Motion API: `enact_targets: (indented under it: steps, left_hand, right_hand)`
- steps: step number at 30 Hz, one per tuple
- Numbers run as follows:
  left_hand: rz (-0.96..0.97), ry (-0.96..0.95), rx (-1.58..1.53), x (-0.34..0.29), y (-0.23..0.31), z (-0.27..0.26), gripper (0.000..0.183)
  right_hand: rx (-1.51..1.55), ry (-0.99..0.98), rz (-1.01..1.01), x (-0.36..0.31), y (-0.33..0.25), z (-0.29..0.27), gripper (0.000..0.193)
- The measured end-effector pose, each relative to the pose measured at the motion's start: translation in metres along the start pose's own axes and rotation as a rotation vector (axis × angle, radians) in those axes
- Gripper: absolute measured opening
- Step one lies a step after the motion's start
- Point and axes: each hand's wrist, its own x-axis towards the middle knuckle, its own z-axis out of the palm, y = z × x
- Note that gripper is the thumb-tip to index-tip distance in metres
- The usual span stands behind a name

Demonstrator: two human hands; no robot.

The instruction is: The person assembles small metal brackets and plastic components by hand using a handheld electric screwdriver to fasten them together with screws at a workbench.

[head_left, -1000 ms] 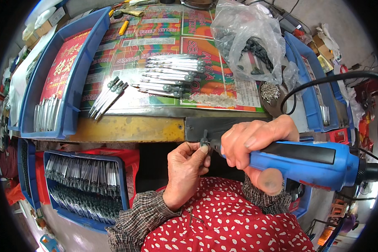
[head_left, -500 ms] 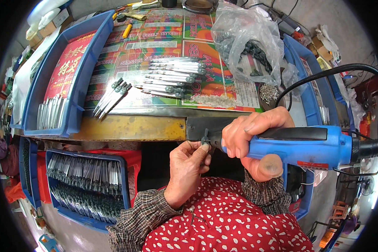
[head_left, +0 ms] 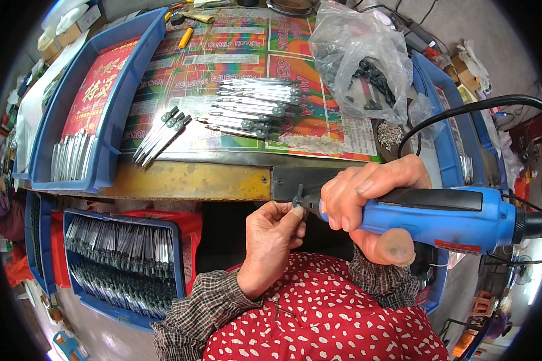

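In front of the table's near edge, my right hand (head_left: 376, 207) wraps round a blue corded electric screwdriver (head_left: 445, 219), which lies almost level with its nose to the left. My left hand (head_left: 271, 237) is closed, its thumb and fingertips pinching a small dark plastic part (head_left: 298, 201) at the screwdriver's nose. Fingers and shadow hide how far the bit reaches into it. Beyond my hands lies a pile of slim silvery rods with dark round ends (head_left: 250, 108). A smaller bunch of similar rods (head_left: 162, 135) rests to its left.
A clear plastic bag (head_left: 361, 66) with dark parts and a bowl of small screws (head_left: 390, 135) stand at the right. Blue trays flank the table, the left one (head_left: 111, 120) holding rods. Below it, a blue crate (head_left: 177, 265) is full of rods. A black cable (head_left: 457, 103) arches at the right.
The whole view has shifted slightly. Both hands, the screwdriver and the dark part appear a little further right, and the screwdriver's rear end sits slightly lower. Both grips are the same.
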Motion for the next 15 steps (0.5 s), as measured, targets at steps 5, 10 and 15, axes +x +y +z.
enact_targets:
  steps: [5,10,15]
  left_hand:
    - [-0.027,0.0,0.016,0.003,0.001,0.0,0.011]
    - [-0.017,0.043,0.092,-0.001,0.004,0.003,0.012]
    - [0.005,0.054,0.136,0.0,0.003,0.002,0.012]
  right_hand:
    - [-0.043,-0.014,0.011,0.003,0.0,-0.002,0.048]
    - [-0.132,-0.018,0.215,0.01,-0.014,0.004,0.045]
    - [-0.106,-0.051,0.129,0.01,-0.001,0.0,0.044]
